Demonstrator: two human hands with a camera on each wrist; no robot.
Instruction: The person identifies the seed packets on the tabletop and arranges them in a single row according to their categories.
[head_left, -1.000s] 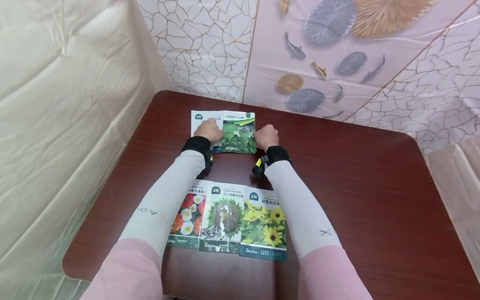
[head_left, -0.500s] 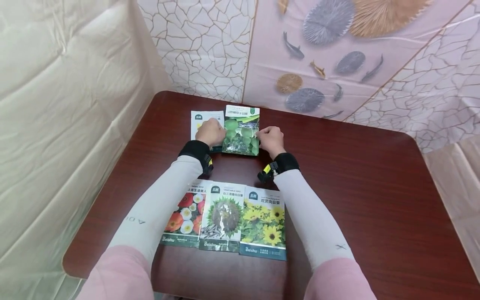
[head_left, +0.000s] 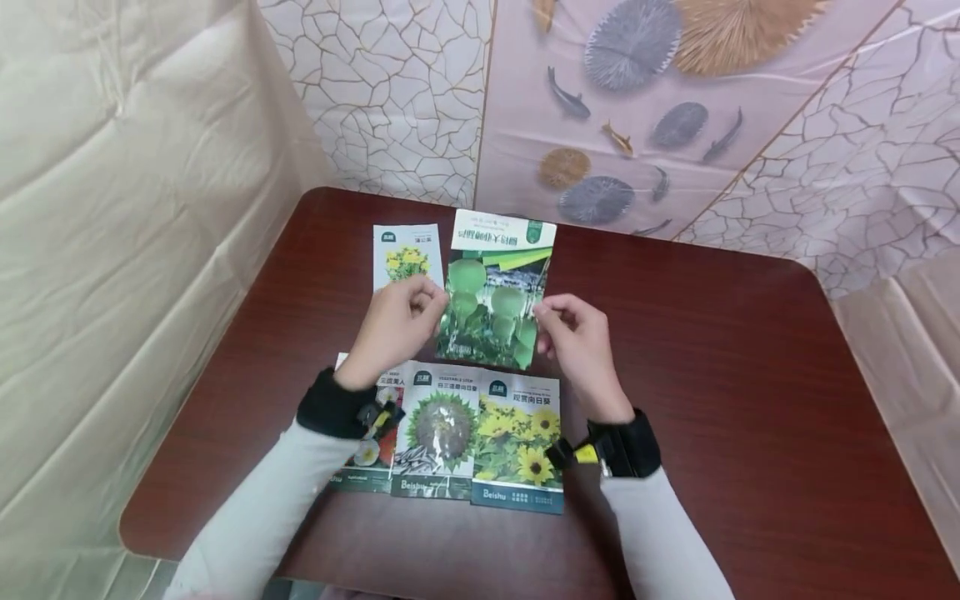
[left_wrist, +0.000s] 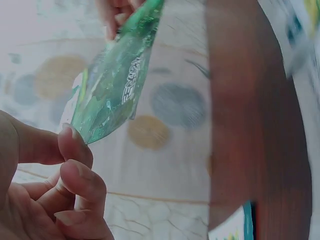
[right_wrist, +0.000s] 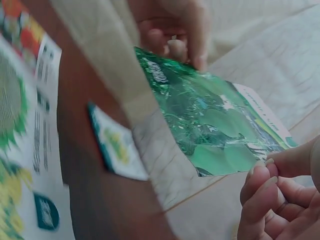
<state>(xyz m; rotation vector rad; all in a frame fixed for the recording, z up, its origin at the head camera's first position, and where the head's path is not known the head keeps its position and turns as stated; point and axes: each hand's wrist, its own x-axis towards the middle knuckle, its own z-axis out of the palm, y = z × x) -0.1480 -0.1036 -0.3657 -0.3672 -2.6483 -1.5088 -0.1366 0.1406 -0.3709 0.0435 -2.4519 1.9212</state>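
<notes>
A green seed packet point(head_left: 491, 292) with round green gourds printed on it is held up off the table between both hands. My left hand point(head_left: 397, 321) pinches its left edge between thumb and fingertips. On the opposite edge, my right hand point(head_left: 588, 350) pinches in the same way. The packet point(left_wrist: 112, 85) looks slightly bent in the left wrist view, and its glossy printed face point(right_wrist: 210, 120) shows in the right wrist view. Behind my left hand lies a seed packet with yellow flowers point(head_left: 407, 257), its lower part hidden by that hand.
Nearer the front edge of the brown table point(head_left: 720, 400), three packets lie in a row: red and white flowers point(head_left: 367, 454), partly covered by the left wrist, a sunflower head point(head_left: 441, 429), and yellow sunflowers point(head_left: 517, 442). Patterned cloth point(head_left: 405, 100) hangs behind the table.
The gourd packet has been lifted off the table and brought toward the camera by both hands. More of the yellow-flower packet at the back left now shows.
</notes>
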